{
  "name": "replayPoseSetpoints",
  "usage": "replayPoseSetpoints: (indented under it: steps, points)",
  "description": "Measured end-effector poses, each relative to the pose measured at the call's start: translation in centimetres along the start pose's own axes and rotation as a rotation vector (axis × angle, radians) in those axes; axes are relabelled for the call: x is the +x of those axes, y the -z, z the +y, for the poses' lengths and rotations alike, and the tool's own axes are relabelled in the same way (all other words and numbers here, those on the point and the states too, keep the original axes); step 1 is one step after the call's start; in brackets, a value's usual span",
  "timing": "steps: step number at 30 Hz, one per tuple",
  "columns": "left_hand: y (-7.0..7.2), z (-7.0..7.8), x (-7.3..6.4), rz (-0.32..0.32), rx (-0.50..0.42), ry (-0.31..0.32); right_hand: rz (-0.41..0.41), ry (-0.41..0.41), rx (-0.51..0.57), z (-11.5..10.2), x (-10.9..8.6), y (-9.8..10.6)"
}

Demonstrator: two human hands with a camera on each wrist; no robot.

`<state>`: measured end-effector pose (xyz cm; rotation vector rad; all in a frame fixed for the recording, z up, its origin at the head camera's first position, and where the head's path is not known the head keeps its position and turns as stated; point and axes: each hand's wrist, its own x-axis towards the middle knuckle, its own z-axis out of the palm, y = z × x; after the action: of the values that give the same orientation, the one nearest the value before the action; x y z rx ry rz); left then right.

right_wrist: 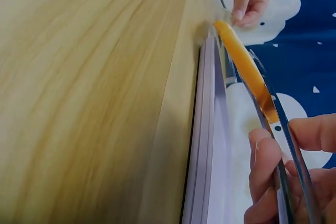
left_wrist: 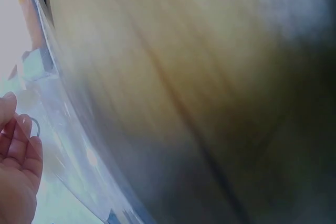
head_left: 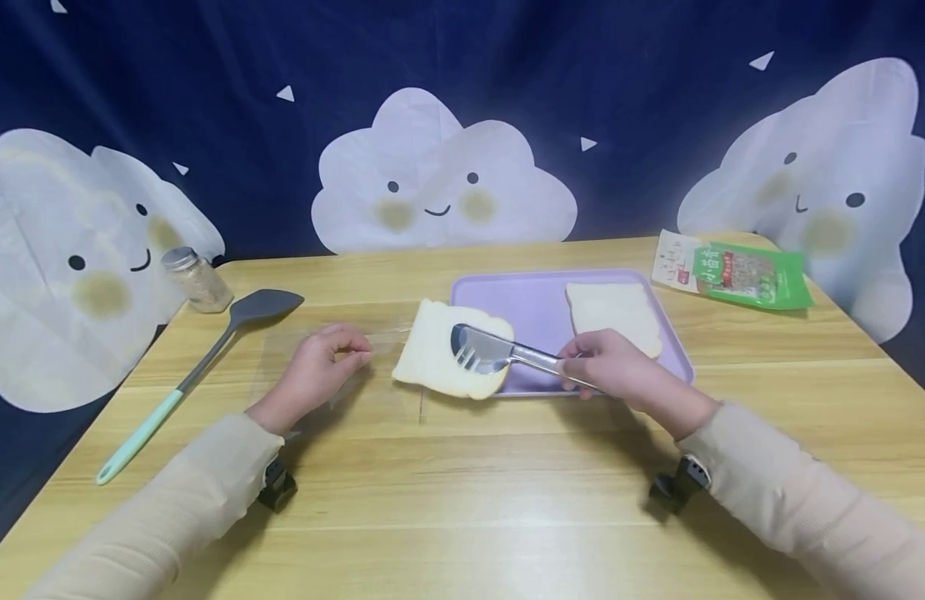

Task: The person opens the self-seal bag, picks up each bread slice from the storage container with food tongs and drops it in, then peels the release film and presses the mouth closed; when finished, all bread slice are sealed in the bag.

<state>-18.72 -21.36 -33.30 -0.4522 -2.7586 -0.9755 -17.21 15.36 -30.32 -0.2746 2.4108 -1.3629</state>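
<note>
My right hand (head_left: 616, 367) grips metal tongs (head_left: 536, 358) by the arms, thumb on one side and fingers on the other. A slice of bread (head_left: 427, 350) is clamped in the tongs, raised over the tray's left edge; its brown crust (right_wrist: 247, 69) shows edge-on in the right wrist view. My left hand (head_left: 323, 367) pinches the edge of a clear plastic bag (left_wrist: 79, 140) between thumb and fingers. The bag lies under and around that hand, left of the bread. A second bread slice (head_left: 612, 312) lies on the purple tray (head_left: 507, 292).
A grey spatula (head_left: 263, 307) with a mint handle lies at the left, near a lidded glass jar (head_left: 198, 282). Green and white spice packets (head_left: 740, 275) lie at the back right. Behind the wooden table (head_left: 462, 500) hangs a dark blue cloud-print curtain (head_left: 627, 67).
</note>
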Motion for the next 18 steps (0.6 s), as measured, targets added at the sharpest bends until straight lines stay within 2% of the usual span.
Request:
replayPoseSetpoints:
  steps: [6,13,18]
  points:
    - [-0.1,0.0,0.0,0.002,-0.018,0.011,-0.087,-0.022,0.009,-0.2,0.5,0.1]
    - [-0.1,-0.3,-0.3,0.019,-0.04,0.007,-0.212,-0.089,0.108,-0.4,1.0,0.4]
    - [0.3,-0.2,-0.4,0.031,-0.062,-0.006,-0.248,-0.116,0.139,-0.5,1.6,0.5]
